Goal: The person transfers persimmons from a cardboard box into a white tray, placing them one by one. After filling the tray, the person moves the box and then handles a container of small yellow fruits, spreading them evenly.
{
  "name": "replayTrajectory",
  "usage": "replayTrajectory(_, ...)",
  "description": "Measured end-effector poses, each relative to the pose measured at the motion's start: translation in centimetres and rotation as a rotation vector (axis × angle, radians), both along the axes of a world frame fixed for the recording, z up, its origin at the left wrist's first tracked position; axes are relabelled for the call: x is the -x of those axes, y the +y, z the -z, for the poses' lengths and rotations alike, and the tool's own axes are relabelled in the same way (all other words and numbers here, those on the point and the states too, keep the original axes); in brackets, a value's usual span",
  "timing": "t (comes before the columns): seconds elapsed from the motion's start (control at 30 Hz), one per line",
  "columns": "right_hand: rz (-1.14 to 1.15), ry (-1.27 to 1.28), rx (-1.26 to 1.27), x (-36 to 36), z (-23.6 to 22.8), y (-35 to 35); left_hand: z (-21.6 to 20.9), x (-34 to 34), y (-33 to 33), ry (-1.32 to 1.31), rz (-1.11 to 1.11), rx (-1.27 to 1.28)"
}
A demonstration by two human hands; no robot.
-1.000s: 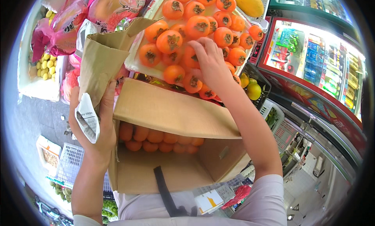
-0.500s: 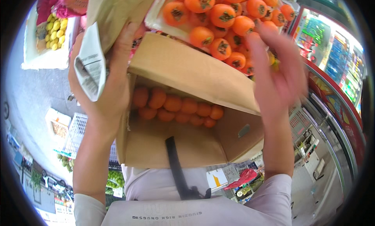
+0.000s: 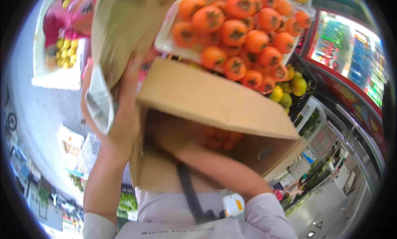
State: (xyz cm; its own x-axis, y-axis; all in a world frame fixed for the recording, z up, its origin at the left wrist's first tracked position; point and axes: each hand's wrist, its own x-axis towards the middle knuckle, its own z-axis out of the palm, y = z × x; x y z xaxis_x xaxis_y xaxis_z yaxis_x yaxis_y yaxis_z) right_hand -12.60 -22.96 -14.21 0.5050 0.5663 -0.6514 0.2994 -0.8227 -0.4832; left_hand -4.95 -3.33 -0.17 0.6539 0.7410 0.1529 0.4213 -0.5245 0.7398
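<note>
Cardboard box [image 3: 219,100]: one, before the wearer's torso, its long flap at the far edge.
Boxed persimmons [image 3: 225,135]: I make out at least four, orange, deep inside; blur spoils my count.
Right hand [image 3: 167,135]: one, inside the box, blurred; I cannot tell whether it grips anything.
Left hand [image 3: 120,125]: one, at the box's left, thumb and fingers holding one brown paper [image 3: 120,36].
Pale tray [image 3: 165,38]: one, beyond the box, bearing at least twenty heaped persimmons [image 3: 233,32].
Black crate [image 3: 309,76]: one, right of the tray.

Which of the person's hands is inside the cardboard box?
The right hand, blurred within the cardboard box; the left hand is outside it, gripping a brown sheet.
</note>
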Motion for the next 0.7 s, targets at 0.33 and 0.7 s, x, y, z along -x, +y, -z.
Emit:
replayTrajectory(0.33,-0.173,-0.005,-0.142,-1.3,-3.7,-0.5,-2.2,-0.5,-0.7,0.018,-0.029,0.447)
replayTrajectory(0.7,0.736,0.984,-0.899,-25.4,-25.3,-2.4,-2.2,0.1,-0.4,-0.016,0.049,0.397)
